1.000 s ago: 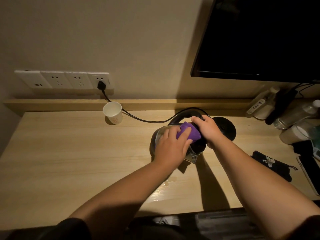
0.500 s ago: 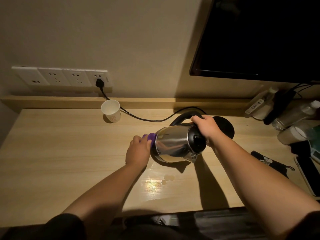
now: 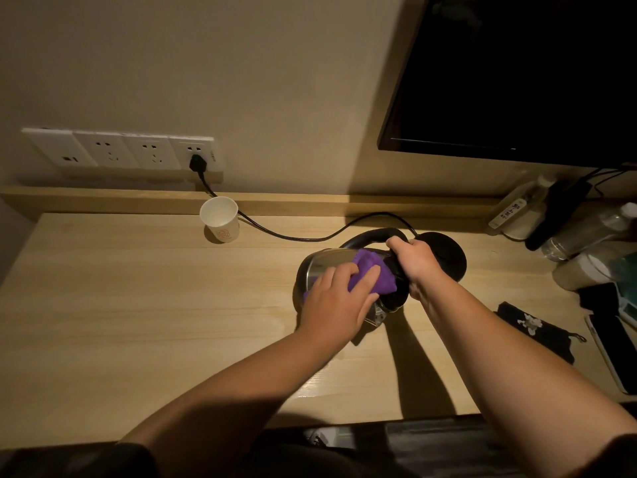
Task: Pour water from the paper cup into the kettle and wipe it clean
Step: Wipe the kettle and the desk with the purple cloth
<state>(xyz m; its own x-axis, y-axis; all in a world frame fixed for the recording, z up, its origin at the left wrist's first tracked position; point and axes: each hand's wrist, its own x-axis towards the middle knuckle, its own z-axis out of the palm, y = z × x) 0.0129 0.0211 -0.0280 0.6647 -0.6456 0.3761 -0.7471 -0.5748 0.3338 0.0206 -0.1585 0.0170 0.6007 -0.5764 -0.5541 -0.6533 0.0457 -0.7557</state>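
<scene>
A steel kettle (image 3: 319, 265) with a black handle lies tipped on its side on the wooden desk (image 3: 138, 305), base to the left. My right hand (image 3: 415, 258) grips the handle near the lid end. My left hand (image 3: 339, 298) presses a purple cloth (image 3: 370, 272) against the kettle's upper side. The white paper cup (image 3: 220, 219) stands upright at the back of the desk, well left of the kettle, apart from both hands.
The black kettle base (image 3: 446, 251) sits just behind my right hand, its cord (image 3: 275, 232) running to a wall socket (image 3: 198, 157). Bottles (image 3: 586, 236), a dark pouch (image 3: 537, 331) and a phone (image 3: 610, 353) crowd the right side. A dark screen (image 3: 517, 81) hangs above.
My left hand has slid the purple cloth from the kettle's left base end back up over its side toward the lid. The right hand has kept its hold on the handle.
</scene>
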